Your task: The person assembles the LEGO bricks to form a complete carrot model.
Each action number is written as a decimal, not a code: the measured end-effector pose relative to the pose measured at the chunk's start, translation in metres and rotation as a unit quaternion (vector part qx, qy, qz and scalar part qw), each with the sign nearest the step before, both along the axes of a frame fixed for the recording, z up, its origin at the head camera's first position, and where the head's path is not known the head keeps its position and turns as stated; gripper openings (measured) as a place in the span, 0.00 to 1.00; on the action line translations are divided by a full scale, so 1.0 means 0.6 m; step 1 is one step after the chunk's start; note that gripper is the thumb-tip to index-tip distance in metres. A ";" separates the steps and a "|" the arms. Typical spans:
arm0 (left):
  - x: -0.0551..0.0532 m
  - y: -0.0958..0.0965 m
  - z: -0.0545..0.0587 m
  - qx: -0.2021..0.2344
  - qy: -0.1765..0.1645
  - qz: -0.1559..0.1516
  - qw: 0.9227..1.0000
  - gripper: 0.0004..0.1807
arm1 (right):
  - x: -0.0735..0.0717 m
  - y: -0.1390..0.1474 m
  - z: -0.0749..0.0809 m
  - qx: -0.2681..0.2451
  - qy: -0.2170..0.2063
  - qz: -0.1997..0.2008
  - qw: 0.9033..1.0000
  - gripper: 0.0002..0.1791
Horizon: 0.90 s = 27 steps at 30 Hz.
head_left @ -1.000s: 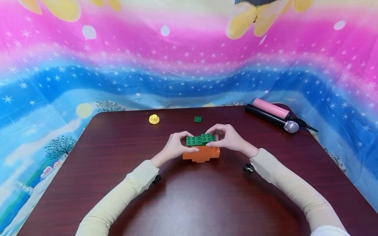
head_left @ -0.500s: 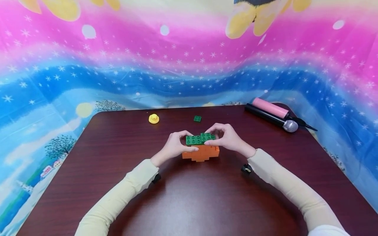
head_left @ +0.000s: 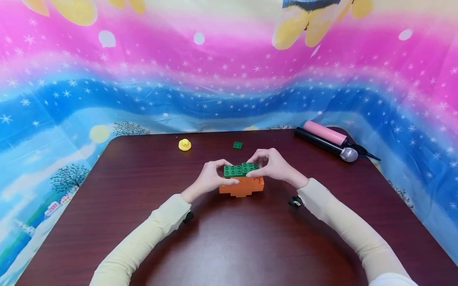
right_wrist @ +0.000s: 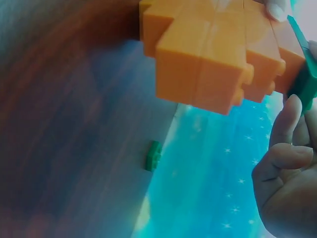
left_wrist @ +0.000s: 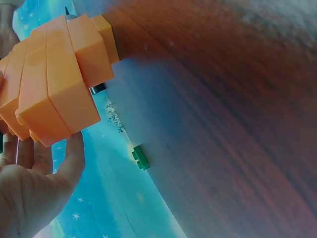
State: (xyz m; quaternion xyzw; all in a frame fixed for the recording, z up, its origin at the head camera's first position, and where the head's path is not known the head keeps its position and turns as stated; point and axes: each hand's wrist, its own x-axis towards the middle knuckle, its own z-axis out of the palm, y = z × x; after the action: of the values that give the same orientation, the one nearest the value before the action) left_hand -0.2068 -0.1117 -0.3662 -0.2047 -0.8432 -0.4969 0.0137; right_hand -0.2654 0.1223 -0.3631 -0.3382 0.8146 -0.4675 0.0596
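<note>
An orange toy-brick build (head_left: 243,186), wide above and stepped in to a narrow foot, stands at mid-table in the head view. Green toy bricks (head_left: 230,171) line its top, with a green brick at the right sitting higher than those on the left. My left hand (head_left: 211,176) grips the build's left end, thumb on the near face and fingers behind. With thumb and fingers, my right hand (head_left: 274,165) pinches the green brick at the right. In the right wrist view a green brick (right_wrist: 309,82) shows at those fingertips, beside the orange bricks (right_wrist: 198,64).
A small loose green brick (head_left: 237,145) lies behind the build. Farther left sits a yellow rubber duck (head_left: 184,145). At the back right corner lie a black microphone (head_left: 318,141) and a pink cylinder (head_left: 325,132). A patterned cloth (head_left: 200,91) hangs behind the dark table (head_left: 229,238).
Both hands keep their places on the bricks. My right thumb has slid slightly left along the green bricks, and the head view has shifted a little.
</note>
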 end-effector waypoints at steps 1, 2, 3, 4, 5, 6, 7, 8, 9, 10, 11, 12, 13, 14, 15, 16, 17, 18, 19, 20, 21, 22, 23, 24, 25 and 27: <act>0.000 0.000 0.000 0.001 0.000 -0.001 1.000 0.17 | 0.002 0.001 -0.002 -0.011 -0.001 0.001 1.000 0.16; -0.001 0.000 0.000 0.001 0.000 0.000 1.000 0.17 | 0.003 0.001 -0.004 -0.018 0.001 0.000 1.000 0.15; -0.001 0.001 0.000 0.001 -0.001 0.000 1.000 0.17 | 0.004 0.002 -0.007 -0.024 0.001 -0.002 1.000 0.15; -0.002 0.001 -0.001 0.000 -0.001 0.001 1.000 0.17 | 0.006 0.002 -0.010 -0.029 0.002 -0.004 1.000 0.15; -0.001 0.001 -0.001 0.000 -0.002 0.001 1.000 0.17 | 0.007 0.003 -0.012 -0.032 0.005 -0.007 0.999 0.15; -0.006 0.001 -0.007 -0.002 -0.003 0.001 1.000 0.18 | 0.009 0.004 -0.015 -0.033 0.010 -0.010 0.999 0.15; -0.010 0.001 -0.014 -0.003 -0.004 0.002 1.000 0.18 | 0.010 0.004 -0.018 -0.035 0.015 -0.013 0.999 0.15; -0.015 0.001 -0.021 -0.004 -0.004 0.004 1.000 0.18 | 0.011 0.005 -0.022 -0.036 0.020 -0.016 0.999 0.15; -0.020 0.000 -0.028 -0.005 -0.005 0.006 1.000 0.19 | 0.011 0.006 -0.025 -0.039 0.023 -0.017 0.999 0.15; -0.026 0.000 -0.037 -0.005 -0.005 0.006 1.000 0.19 | 0.012 0.007 -0.028 -0.042 0.023 -0.019 0.999 0.16; -0.032 -0.001 -0.045 -0.004 -0.005 0.007 1.000 0.19 | 0.012 0.008 -0.031 -0.046 0.022 -0.020 0.999 0.16; -0.038 -0.001 -0.053 -0.002 -0.006 0.006 1.000 0.20 | 0.013 0.009 -0.034 -0.051 0.018 -0.022 0.998 0.17; -0.040 -0.002 -0.056 -0.001 -0.004 0.005 1.000 0.20 | 0.013 0.010 -0.037 -0.055 0.014 -0.025 0.998 0.18; -0.042 -0.002 -0.058 0.000 -0.003 0.003 1.000 0.21 | 0.014 0.010 -0.040 -0.057 0.010 -0.029 0.998 0.19; -0.043 -0.003 -0.059 0.000 -0.002 0.001 1.000 0.21 | 0.014 0.011 -0.043 -0.059 0.008 -0.033 0.998 0.20; -0.043 -0.003 -0.060 0.000 -0.002 0.000 1.000 0.21 | 0.015 0.012 -0.045 -0.059 0.005 -0.038 0.998 0.22; -0.043 -0.004 -0.060 0.000 -0.001 -0.001 1.000 0.21 | 0.016 0.012 -0.048 -0.057 0.005 -0.042 0.997 0.23; -0.044 -0.004 -0.060 0.000 0.000 -0.001 1.000 0.21 | 0.017 0.011 -0.050 -0.056 0.004 -0.044 0.997 0.24; -0.044 -0.005 -0.059 -0.001 0.002 0.000 1.000 0.20 | 0.019 0.011 -0.052 -0.053 0.001 -0.046 0.998 0.24; -0.044 -0.005 -0.059 -0.001 0.004 0.000 1.000 0.20 | 0.024 0.010 -0.049 -0.050 0.000 -0.047 0.998 0.25; -0.045 -0.005 -0.059 -0.001 0.006 0.000 1.000 0.20 | 0.028 0.009 -0.047 -0.047 -0.002 -0.047 0.998 0.25; -0.045 -0.005 -0.058 -0.001 0.009 -0.002 1.000 0.20 | 0.033 0.008 -0.044 -0.046 -0.007 -0.046 0.998 0.25; -0.046 -0.004 -0.058 -0.001 0.013 -0.003 1.000 0.20 | 0.037 0.007 -0.040 -0.046 -0.010 -0.046 0.998 0.25; -0.047 -0.003 -0.058 -0.003 0.017 -0.004 1.000 0.20 | 0.042 0.006 -0.036 -0.048 -0.013 -0.047 0.998 0.25; -0.048 -0.002 -0.058 -0.005 0.021 -0.006 1.000 0.20 | 0.045 0.006 -0.033 -0.050 -0.013 -0.049 0.997 0.24; -0.051 0.002 -0.058 -0.009 0.027 -0.010 1.000 0.20 | 0.049 0.006 -0.029 -0.055 -0.010 -0.052 0.997 0.23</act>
State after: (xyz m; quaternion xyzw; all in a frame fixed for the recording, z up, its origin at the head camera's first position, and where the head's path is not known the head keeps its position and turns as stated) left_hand -0.2376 -0.1106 -0.4011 -0.2261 -0.8448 -0.4841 0.0294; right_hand -0.2359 0.1258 -0.3803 -0.2930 0.8038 -0.5171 0.0246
